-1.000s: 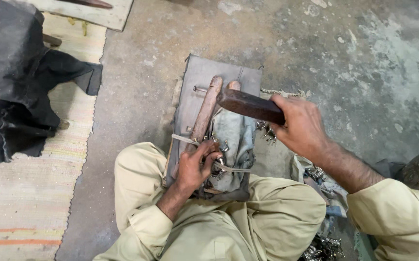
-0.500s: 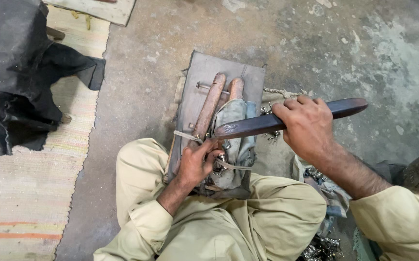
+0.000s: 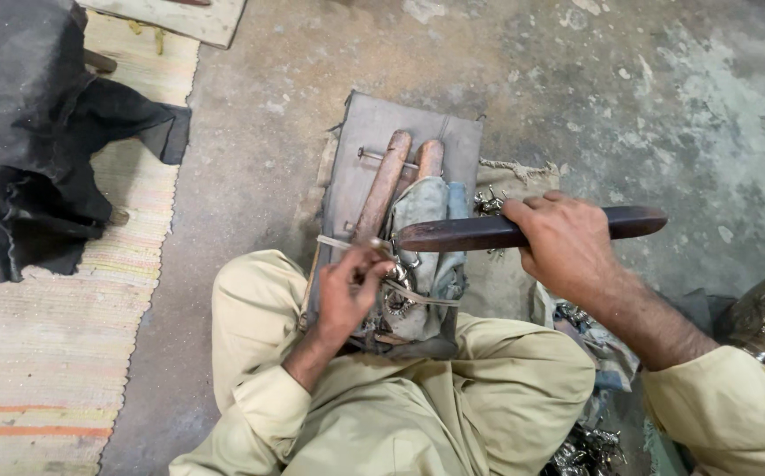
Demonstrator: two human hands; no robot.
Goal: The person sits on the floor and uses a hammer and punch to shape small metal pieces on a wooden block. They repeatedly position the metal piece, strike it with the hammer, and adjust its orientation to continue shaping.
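Observation:
I sit on the floor with a grey work board (image 3: 373,132) between my knees. Two wooden handles (image 3: 387,181) lie lengthwise on it, beside a folded grey cloth (image 3: 426,211) and thin straps. My left hand (image 3: 347,295) pinches a small metal piece at the near end of the board, among small shiny metal parts (image 3: 395,295). My right hand (image 3: 567,247) grips a long dark wooden bar (image 3: 470,234), held level across the board just above the cloth, its tip close to my left fingers.
A black cloth heap (image 3: 29,132) lies on a striped woven mat (image 3: 47,353) at the left. A wooden plank (image 3: 179,18) lies at the top. Bare concrete floor (image 3: 629,115) spreads to the right. More shiny metal parts (image 3: 585,449) sit by my right knee.
My right hand swung the dark bar from a raised, end-on pose down to level across the board, its tip now lower and nearer my left hand. The left hand stayed at the small piece.

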